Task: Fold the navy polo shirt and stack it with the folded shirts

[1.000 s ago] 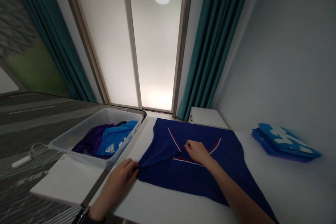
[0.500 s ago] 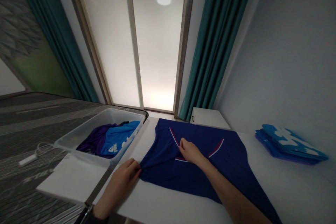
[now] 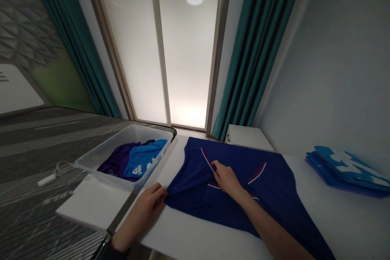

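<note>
A dark blue shirt [image 3: 268,195] with red and white trim lies spread on the white table [image 3: 350,227]. My left hand [image 3: 149,205] pinches the shirt's near left corner at the table's front left. My right hand [image 3: 224,179] presses down on the cloth near the collar trim, fingers closed on a fold there. My right forearm crosses over the lower part of the shirt.
A clear plastic bin [image 3: 122,152] with purple and light blue garments stands to the left. Folded blue clothes [image 3: 347,166] are stacked at the right by the wall. A small white cabinet [image 3: 248,138] stands behind the table. A white cable [image 3: 53,174] lies on the dark bed.
My right hand has slid slightly left along the collar area, gathering cloth. My left hand keeps its pinch on the corner. The camera has shifted a little left.
</note>
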Tool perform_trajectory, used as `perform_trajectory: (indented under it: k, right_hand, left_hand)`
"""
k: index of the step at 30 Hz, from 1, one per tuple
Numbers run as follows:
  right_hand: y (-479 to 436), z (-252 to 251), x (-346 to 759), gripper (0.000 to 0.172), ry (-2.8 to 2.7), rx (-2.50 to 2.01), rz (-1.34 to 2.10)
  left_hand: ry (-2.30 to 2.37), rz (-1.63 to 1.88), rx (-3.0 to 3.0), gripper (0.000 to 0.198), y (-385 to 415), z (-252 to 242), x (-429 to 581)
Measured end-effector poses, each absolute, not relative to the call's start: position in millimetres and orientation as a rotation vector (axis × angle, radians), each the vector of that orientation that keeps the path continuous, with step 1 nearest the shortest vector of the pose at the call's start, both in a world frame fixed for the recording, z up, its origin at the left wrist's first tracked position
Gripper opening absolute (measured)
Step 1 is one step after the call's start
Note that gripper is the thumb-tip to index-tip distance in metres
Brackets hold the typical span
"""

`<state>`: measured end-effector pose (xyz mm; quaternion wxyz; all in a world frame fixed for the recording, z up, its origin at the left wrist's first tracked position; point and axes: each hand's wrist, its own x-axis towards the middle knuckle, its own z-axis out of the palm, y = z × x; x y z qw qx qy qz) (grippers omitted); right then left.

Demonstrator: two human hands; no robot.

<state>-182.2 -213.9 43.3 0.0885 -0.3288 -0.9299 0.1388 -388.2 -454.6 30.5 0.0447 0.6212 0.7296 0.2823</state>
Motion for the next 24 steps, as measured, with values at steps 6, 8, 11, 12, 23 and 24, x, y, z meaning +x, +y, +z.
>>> perform_trajectory:
  k: [6, 8, 11, 12, 23, 24]
  right_hand:
    - [-215.2, 27.0, -179.6, 0.028, -2.714, -0.943, 0.29]
    - [-215.4, 22.5, -179.1, 0.027, -2.697, -0.942, 0.228]
    - [-215.3, 18.5, -178.6, 0.026, -2.686, -0.928, 0.164]
    - [-215.2, 17.9, -178.6, 0.025, -2.686, -0.912, 0.158]
    - [-216.9, 19.8, -177.5, 0.028, -2.669, -0.874, 0.23]
    - [-216.8, 19.9, -177.4, 0.028, -2.667, -0.875, 0.235]
  left_hand:
    - [2.195, 0.861, 1.832, 0.021, -458.1, 39.8, -384.5]
    - [2.173, 0.867, 1.805, 0.019, -459.0, 45.5, -383.6]
    - [2.174, 0.91, 1.773, 0.02, -456.0, 55.9, -382.7]
    - [2.18, 0.932, 1.772, 0.021, -452.7, 59.5, -382.6]
    - [2.27, 0.969, 1.97, 0.026, -316.6, 66.5, -415.3]
    - [2.347, 0.876, 1.936, 0.028, -304.9, 62.0, -421.3]
